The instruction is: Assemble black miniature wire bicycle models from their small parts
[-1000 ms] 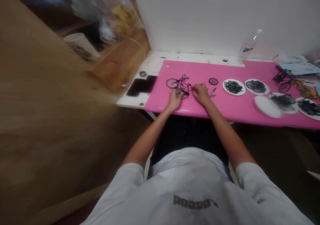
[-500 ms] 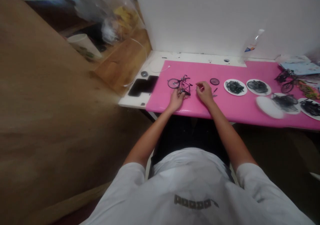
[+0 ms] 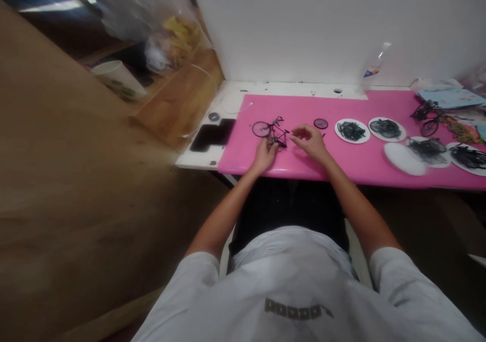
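Note:
My left hand (image 3: 266,155) is closed round the lower part of a dark miniature bicycle (image 3: 279,132), holding it just above or against the pink sheet. One spoked wheel shows at the bicycle's left end; no wheel is visible at the right end. Close to that right end, my right hand (image 3: 309,140) has its thumb and forefinger drawn together; whatever may be between them is too small to make out. A loose small wheel (image 3: 321,123) lies just beyond the right hand. Part of a thin dark piece shows beside that hand's knuckles.
White plates of dark parts, one of them (image 3: 352,138), stand to the right on the pink sheet (image 3: 243,162). Beyond them is another dark miniature bicycle (image 3: 429,124). Dark phone-like slabs (image 3: 207,137) lie left. A clear bottle (image 3: 375,63) stands by the wall.
My right hand's fingertips have come nearer the bicycle's right end, and the hand looks more spread. My left hand keeps its hold. The whole view has shifted slightly.

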Available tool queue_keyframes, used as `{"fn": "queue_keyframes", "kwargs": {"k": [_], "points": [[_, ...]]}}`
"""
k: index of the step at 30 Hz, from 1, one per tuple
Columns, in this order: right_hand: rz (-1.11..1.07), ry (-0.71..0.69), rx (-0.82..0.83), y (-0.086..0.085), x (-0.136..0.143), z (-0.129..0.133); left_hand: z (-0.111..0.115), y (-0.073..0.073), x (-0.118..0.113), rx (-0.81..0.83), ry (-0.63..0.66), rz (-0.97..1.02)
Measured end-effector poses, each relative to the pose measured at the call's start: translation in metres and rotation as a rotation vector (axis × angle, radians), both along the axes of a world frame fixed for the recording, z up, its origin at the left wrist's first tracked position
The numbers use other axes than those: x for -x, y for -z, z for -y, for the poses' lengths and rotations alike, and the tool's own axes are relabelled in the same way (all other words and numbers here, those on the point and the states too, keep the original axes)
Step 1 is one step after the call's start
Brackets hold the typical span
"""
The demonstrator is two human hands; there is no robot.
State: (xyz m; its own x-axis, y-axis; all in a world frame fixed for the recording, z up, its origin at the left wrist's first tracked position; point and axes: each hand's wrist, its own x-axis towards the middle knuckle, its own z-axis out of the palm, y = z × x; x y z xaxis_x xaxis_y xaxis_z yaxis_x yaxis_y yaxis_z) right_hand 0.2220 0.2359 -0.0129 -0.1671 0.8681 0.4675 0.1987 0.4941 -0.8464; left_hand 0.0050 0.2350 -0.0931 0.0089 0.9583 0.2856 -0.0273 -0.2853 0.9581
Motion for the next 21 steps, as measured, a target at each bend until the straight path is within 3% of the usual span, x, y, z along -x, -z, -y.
{"fn": "queue_keyframes", "kwargs": {"k": [5,15,21], "points": [[-0.009,-0.038,0.049,0.012,0.000,0.017,0.006,-0.004,0.002,-0.043,0.007,-0.123],[-0.126,0.016,0.014,0.038,0.020,0.022,0.012,-0.011,0.004,-0.107,-0.027,-0.372],[-0.135,0.029,-0.025,0.041,0.020,0.023,0.012,-0.014,0.002,-0.074,-0.032,-0.377]]}}
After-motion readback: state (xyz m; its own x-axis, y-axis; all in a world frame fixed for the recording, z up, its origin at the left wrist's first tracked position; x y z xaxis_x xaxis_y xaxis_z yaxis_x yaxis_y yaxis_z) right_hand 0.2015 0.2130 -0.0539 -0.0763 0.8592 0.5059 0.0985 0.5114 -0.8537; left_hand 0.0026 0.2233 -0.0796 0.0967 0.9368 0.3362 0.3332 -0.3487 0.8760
